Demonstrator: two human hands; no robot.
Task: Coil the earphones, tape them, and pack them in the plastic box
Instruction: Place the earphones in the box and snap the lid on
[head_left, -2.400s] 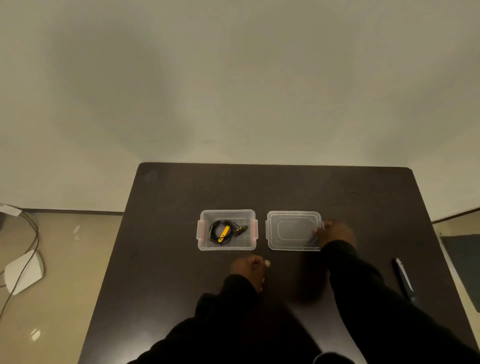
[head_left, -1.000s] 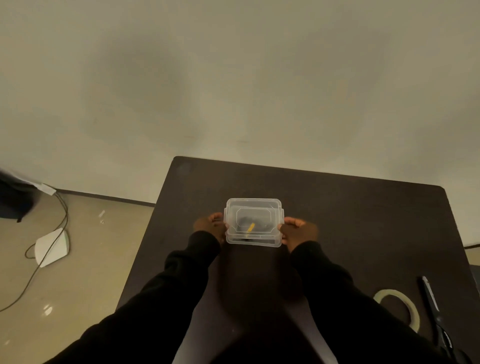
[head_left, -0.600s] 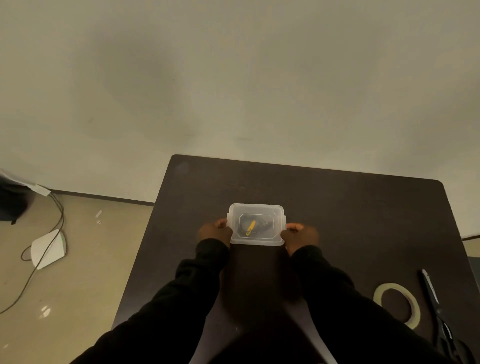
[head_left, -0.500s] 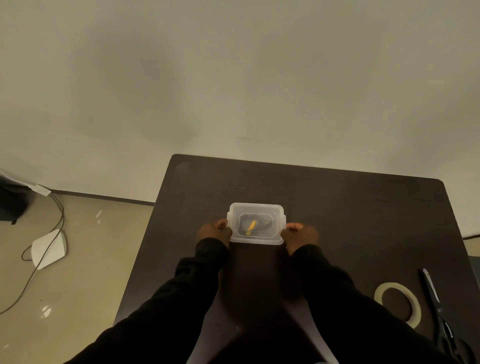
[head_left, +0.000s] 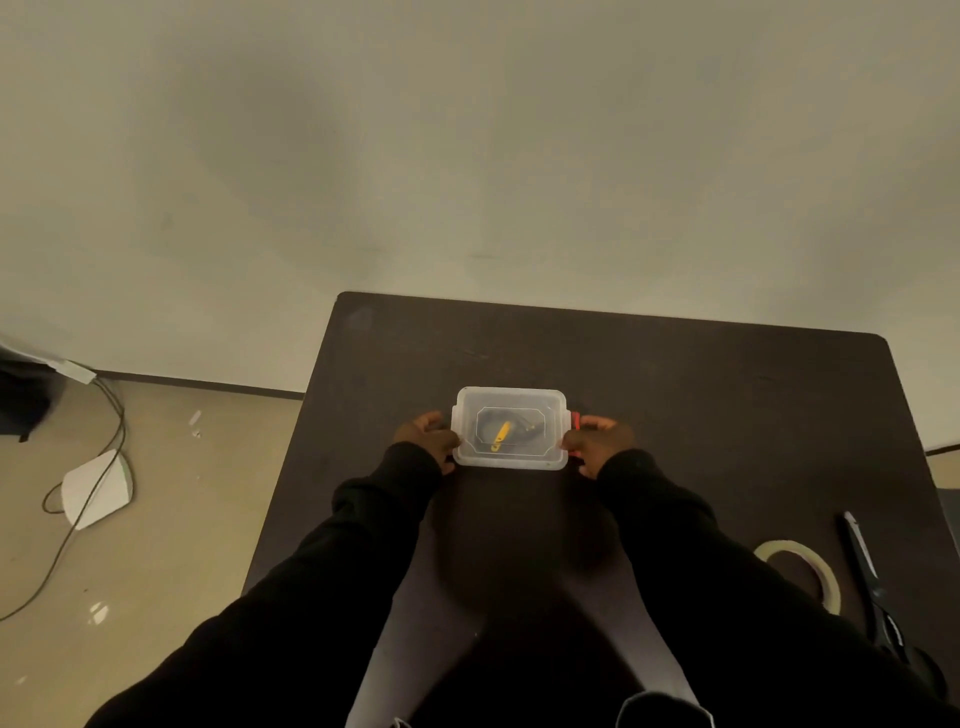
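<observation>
Clear plastic lid (head_left: 511, 402) now covers the plastic box (head_left: 511, 462) at the desk's (head_left: 675, 395) centre, earphones (head_left: 501, 432) coiled inside, so we press our left hand (head_left: 428, 435) and right hand (head_left: 597, 441) against its ends, likely latching the clips.

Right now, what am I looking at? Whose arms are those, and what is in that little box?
There is no machine here, just a person. The camera sits on their head and looks down, so you see their own arms in black sleeves. The left hand and the right hand press the two ends of a clear plastic box with its lid on. Inside are coiled dark earphones with a yellow bit. The box sits on a dark table. Near the right edge lie a roll of tape and scissors.
</observation>
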